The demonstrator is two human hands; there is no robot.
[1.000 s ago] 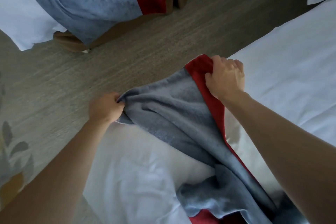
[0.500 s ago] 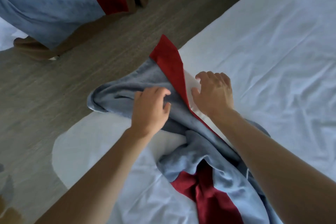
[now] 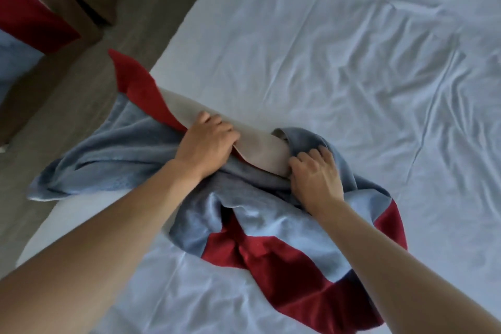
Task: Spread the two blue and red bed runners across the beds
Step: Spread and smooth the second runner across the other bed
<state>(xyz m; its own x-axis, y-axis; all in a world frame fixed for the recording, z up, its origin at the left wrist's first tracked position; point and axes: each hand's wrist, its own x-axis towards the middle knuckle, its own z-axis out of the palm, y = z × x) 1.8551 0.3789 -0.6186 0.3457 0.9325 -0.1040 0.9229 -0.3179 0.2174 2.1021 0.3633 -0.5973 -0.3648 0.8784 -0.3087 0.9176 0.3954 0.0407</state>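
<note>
Right hand [image 3: 315, 177] shifted onto bunched fleecy runner [image 3: 244, 225]

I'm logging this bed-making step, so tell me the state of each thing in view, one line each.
Blue and red fabric bed runner: bunched and twisted on the bed, beige underside showing, one end hanging over the edge.
White bed sheet: wrinkled, mostly uncovered.
Left hand: gripping the runner's turned-over edge.
Right hand: gripping a blue fold.
Second blue and red runner: draped on the other bed, mostly out of frame.
</note>
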